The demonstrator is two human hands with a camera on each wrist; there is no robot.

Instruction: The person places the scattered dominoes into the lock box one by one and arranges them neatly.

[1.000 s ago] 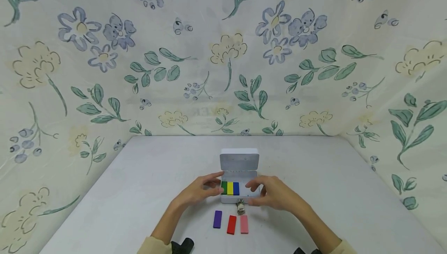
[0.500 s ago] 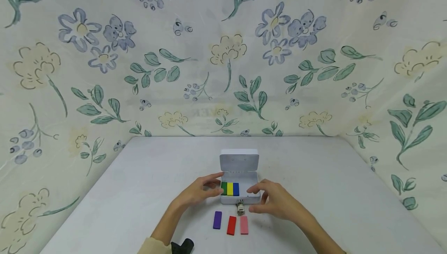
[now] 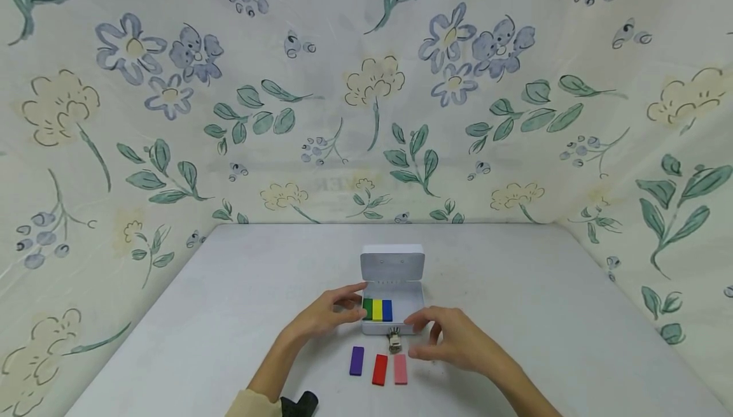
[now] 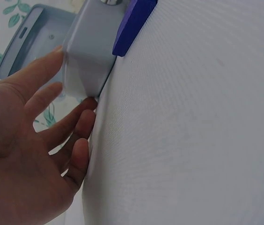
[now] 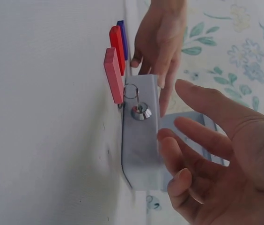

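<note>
A white metal lock box [image 3: 408, 296] stands on the table with its lid [image 3: 392, 266] raised. Inside, at the left, lie a green block [image 3: 368, 309], a yellow block [image 3: 377, 310] and a blue block [image 3: 387, 310] side by side. My left hand [image 3: 322, 312] rests against the box's left side, its fingers relaxed. At the front right corner hovers my right hand [image 3: 457, 339], fingers loosely bent and holding nothing, as the right wrist view confirms. In front of the box lie a purple block [image 3: 357, 361], a red block [image 3: 380, 370] and a pink block [image 3: 400, 369].
From the front of the box a lock [image 5: 141, 111] sticks out, with a key and key ring [image 5: 131, 91] hanging from it. The white table [image 3: 229, 277] extends to both sides. A floral cloth [image 3: 366, 118] hangs behind and around it.
My right hand has drawn back from inside the box toward its front right corner, slightly nearer to me. The left hand and the blocks have stayed put.
</note>
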